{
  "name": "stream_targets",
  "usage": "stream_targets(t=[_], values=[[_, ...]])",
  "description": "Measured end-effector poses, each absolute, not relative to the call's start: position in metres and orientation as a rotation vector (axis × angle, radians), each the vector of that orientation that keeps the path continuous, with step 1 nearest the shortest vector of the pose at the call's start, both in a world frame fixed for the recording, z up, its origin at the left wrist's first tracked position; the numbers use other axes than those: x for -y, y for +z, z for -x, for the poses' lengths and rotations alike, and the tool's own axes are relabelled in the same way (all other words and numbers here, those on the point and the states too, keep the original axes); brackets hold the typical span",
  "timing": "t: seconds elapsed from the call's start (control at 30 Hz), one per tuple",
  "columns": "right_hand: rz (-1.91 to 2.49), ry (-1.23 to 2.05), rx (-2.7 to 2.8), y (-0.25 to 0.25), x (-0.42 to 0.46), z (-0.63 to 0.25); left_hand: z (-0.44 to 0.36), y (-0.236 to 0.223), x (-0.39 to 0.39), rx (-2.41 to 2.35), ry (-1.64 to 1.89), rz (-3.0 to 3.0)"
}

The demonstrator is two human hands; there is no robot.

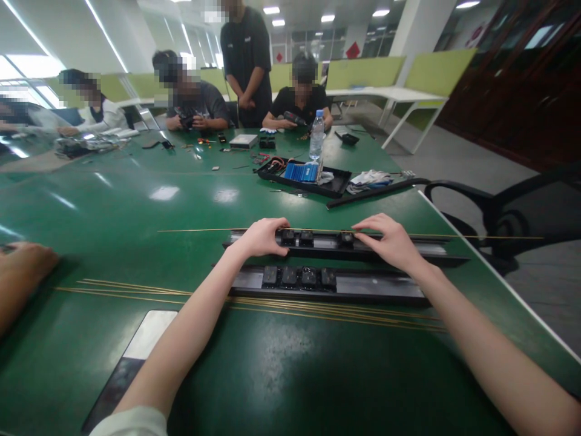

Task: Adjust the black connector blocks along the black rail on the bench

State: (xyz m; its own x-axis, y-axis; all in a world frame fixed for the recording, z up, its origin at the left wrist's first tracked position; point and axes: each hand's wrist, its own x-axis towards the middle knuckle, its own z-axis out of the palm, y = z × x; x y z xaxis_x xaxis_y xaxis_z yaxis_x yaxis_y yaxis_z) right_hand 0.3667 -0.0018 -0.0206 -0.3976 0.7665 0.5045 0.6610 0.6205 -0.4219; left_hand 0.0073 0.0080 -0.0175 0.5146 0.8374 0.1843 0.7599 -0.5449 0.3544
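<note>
Two long dark rails with silvery channels lie parallel across the green table. On the far rail (pixel 318 248) sit three small black blocks. My left hand (pixel 265 236) is closed around the leftmost black block (pixel 287 237), thumb on the near side, fingers beyond. At the rightmost black block (pixel 346 240), my right hand (pixel 385 239) has its thumb and index finger closed on the block's right edge. A thin brass rod (pixel 200 230) runs lengthwise along the far rail, passing by both hands. The near rail (pixel 376 287) carries several black blocks (pixel 289 277) in a row.
Several brass rods (pixel 290 304) lie before the near rail. A phone-like slab (pixel 118 375) is partly under my left forearm. Another person's hand (pixel 27 266) rests at left. Beyond are a black tray (pixel 338 181), gloves (pixel 370 180), a bottle (pixel 316 136) and several people.
</note>
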Motion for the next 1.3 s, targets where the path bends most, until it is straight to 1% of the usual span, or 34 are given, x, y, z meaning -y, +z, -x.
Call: stream_targets(t=[0.7, 1.3], values=[[1.075, 0.262, 2.199, -0.023, -0.004, -0.366, -0.010, -0.012, -0.008, -1.384, 0.432, -2.540], [1.040, 0.227, 2.205, -0.025, -0.007, -0.372, -0.010, -0.016, -0.010, -1.379, 0.438, -2.539]])
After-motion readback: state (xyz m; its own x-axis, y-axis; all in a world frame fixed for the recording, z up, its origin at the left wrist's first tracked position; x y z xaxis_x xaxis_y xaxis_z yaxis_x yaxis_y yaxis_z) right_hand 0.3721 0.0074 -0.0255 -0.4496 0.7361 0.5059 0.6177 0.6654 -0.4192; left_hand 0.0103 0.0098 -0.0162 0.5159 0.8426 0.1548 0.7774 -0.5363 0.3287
